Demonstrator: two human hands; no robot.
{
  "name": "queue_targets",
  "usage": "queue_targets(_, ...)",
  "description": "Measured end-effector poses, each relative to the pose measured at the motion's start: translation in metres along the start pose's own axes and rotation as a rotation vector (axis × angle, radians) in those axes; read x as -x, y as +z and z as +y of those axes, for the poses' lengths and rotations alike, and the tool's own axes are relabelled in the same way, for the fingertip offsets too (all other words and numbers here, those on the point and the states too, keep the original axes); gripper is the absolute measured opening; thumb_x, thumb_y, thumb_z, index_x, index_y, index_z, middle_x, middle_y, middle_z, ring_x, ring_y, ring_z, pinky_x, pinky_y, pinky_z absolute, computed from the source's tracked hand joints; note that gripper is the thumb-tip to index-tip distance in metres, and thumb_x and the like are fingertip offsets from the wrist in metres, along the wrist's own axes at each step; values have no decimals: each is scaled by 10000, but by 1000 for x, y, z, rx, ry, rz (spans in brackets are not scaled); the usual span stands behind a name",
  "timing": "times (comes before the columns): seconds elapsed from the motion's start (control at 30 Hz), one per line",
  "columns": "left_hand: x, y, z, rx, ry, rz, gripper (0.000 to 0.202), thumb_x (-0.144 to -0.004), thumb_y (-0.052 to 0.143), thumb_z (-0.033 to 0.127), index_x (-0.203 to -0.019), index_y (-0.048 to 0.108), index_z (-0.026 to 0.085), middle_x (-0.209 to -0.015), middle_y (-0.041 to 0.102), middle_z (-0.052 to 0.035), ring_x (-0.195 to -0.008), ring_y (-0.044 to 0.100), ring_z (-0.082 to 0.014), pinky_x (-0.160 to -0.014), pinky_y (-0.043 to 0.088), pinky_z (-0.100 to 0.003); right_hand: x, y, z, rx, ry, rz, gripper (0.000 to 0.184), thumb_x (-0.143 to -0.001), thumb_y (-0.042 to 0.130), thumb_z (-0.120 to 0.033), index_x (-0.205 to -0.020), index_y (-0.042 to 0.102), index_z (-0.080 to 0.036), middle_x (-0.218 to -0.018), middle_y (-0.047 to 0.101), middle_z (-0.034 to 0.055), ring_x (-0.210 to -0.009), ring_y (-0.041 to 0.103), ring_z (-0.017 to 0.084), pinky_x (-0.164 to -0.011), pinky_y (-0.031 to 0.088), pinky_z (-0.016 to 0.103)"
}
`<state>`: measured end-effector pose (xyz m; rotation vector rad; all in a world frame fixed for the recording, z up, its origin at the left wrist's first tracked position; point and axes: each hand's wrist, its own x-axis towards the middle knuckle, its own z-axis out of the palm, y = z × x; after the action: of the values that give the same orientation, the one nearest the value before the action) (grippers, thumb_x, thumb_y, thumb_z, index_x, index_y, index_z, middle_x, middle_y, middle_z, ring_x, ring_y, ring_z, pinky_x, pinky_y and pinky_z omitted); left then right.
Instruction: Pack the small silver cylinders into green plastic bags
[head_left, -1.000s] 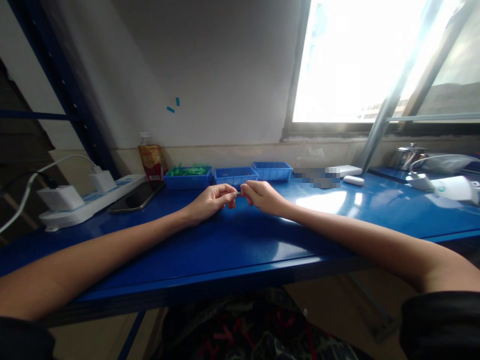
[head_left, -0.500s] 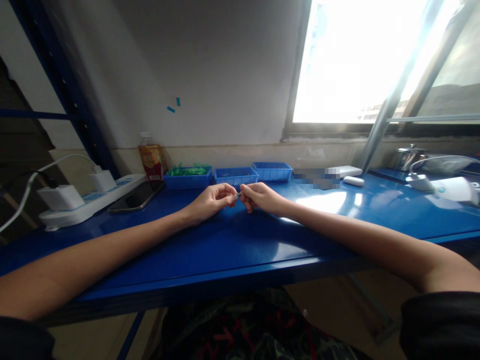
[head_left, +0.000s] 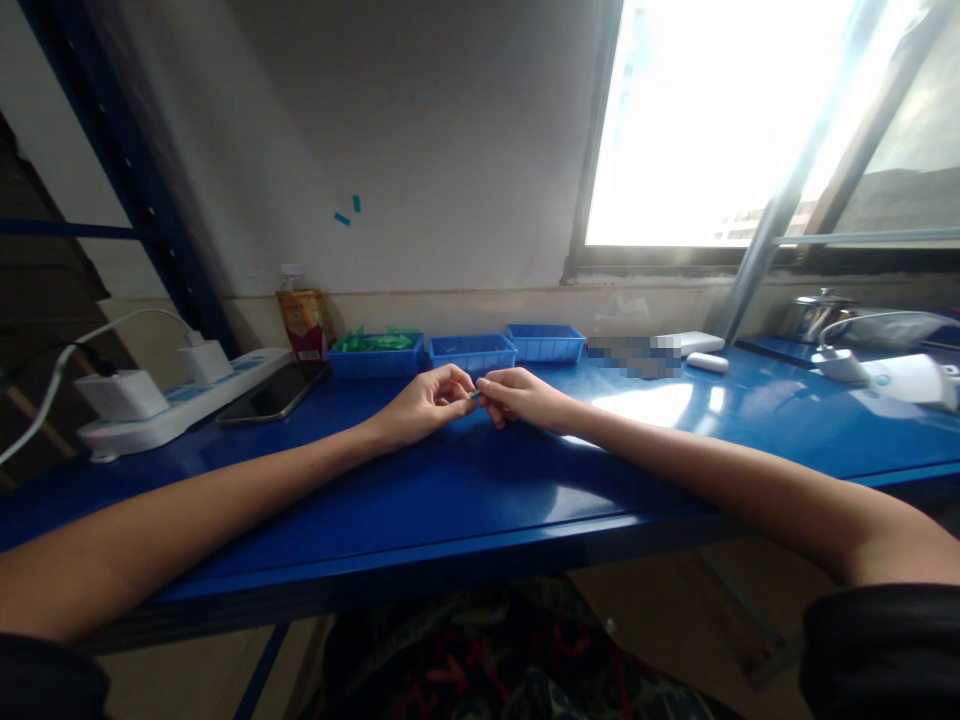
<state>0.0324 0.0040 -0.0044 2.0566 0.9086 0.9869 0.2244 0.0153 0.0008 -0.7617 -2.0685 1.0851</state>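
My left hand [head_left: 424, 405] and my right hand [head_left: 523, 397] meet above the middle of the blue table [head_left: 420, 500], fingertips close together. Between them is a tiny greenish piece [head_left: 474, 394], mostly covered by the fingers and too small to name. The left thumb and index finger pinch it from one side. On the other side the right thumb and index finger are closed at its end, the remaining fingers curled under. Just beyond the hands stands a shallow blue bin [head_left: 472, 352]; what it holds is hard to make out.
A blue bin with green pieces [head_left: 377, 352] is left of the middle bin, another blue bin [head_left: 545, 343] right. Further left are a drink bottle [head_left: 304, 318], a phone [head_left: 274, 393] and a power strip [head_left: 180, 405]. A white case [head_left: 706, 362] and metal pot [head_left: 817, 315] are right.
The fingertips have shifted slightly and drawn closer together around the tiny piece, which now shows a greenish tint. The arms and everything on the table stay in place.
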Motion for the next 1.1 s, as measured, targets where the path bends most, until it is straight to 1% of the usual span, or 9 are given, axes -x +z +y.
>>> queue_targets(0.13,1,0,3,-21,4,1,330,-745,658,423,-921,540,171,-709,562,27,-639,525,-111,-612,393,-227,1,-1,0,21,1,3,343,-890,473,-419,-692,531,-145,-506,534,-37,-456,445,68,-475,336,206)
queue_targets(0.23,1,0,5,-5,10,10,335,-768,630,441,-937,547,165,-744,602,4,-712,575,-142,-680,426,-258,2,-1,0,71,-54,33,317,-889,471,-384,-685,527,-148,-537,543,-32,-484,448,70,-492,338,206)
queue_targets(0.3,1,0,6,0,7,26,348,-779,611,464,-937,554,159,-768,624,-16,-772,600,-170,-730,439,-283,3,-2,0,104,-98,65,280,-876,490,-369,-715,545,-146,-560,547,-33,-494,442,70,-492,330,206)
queue_targets(0.37,1,0,6,0,3,49,360,-771,615,477,-924,558,156,-780,632,-27,-788,610,-182,-735,446,-293,3,-1,0,109,-129,94,238,-857,521,-355,-759,567,-142,-568,544,-36,-502,449,74,-496,333,208)
queue_targets(0.47,1,0,6,5,14,75,346,-756,631,466,-893,552,158,-773,626,-24,-762,609,-177,-708,451,-286,2,-2,-2,48,-136,88,204,-824,562,-333,-785,587,-134,-566,551,-32,-529,494,89,-522,361,215)
queue_targets(0.6,2,1,8,9,25,92,308,-747,631,431,-876,540,166,-751,616,-10,-745,607,-166,-698,450,-279,1,-3,-3,-67,-80,74,188,-830,501,-293,-783,592,-135,-546,569,-25,-522,500,92,-544,378,222)
queue_targets(0.77,2,1,10,10,29,80,284,-750,626,402,-881,542,164,-727,611,2,-718,598,-151,-682,439,-267,-2,-3,2,-28,-89,91,267,-873,471,-380,-795,567,-143,-528,568,-31,-488,480,84,-513,354,214)
queue_targets(0.97,2,0,10,4,49,60,266,-754,614,386,-890,541,169,-708,601,14,-713,593,-144,-689,434,-265,-2,-1,5,57,-84,47,437,-919,390,-508,-725,547,-150,-513,573,-20,-454,437,73,-498,344,213)
queue_targets(1.1,2,1,9,3,55,57,261,-757,619,374,-898,539,169,-708,593,17,-707,586,-139,-674,428,-256,1,0,1,63,-70,24,459,-918,392,-521,-688,534,-150,-509,567,-18,-465,467,76,-511,360,212)
